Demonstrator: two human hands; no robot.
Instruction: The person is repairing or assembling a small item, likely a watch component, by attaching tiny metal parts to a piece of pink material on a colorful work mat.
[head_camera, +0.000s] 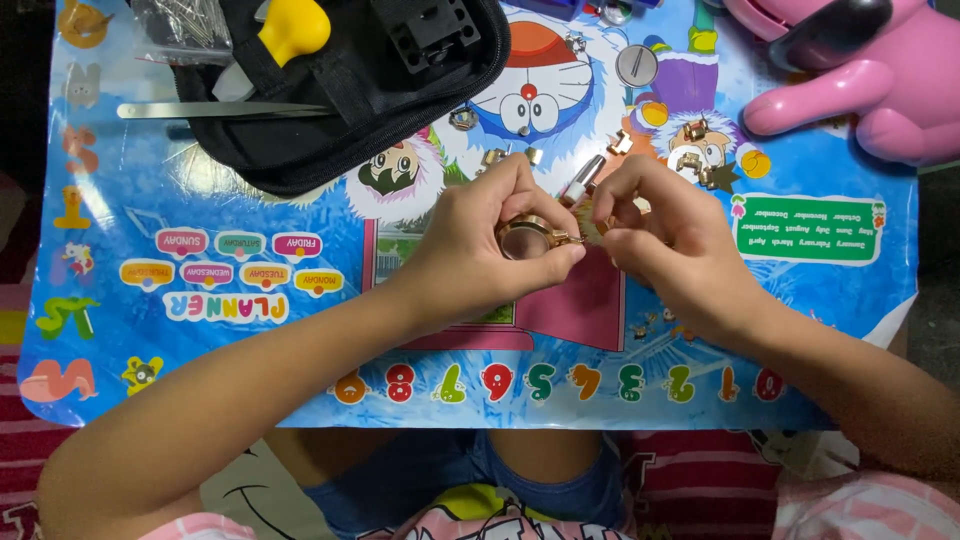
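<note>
Fingers of the left hand (480, 240) are pinched round a small round gold-coloured metal watch case (527, 238); beside it, the right hand (665, 240) is pressed on its edge; light, rigid, probably slippery, best held by the rim.

Black tool pouch (340, 100) upper left.

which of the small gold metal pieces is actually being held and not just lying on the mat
The round gold watch case, pinched between the left hand and right hand. The other small gold links lie loose on the blue cartoon mat.
</note>
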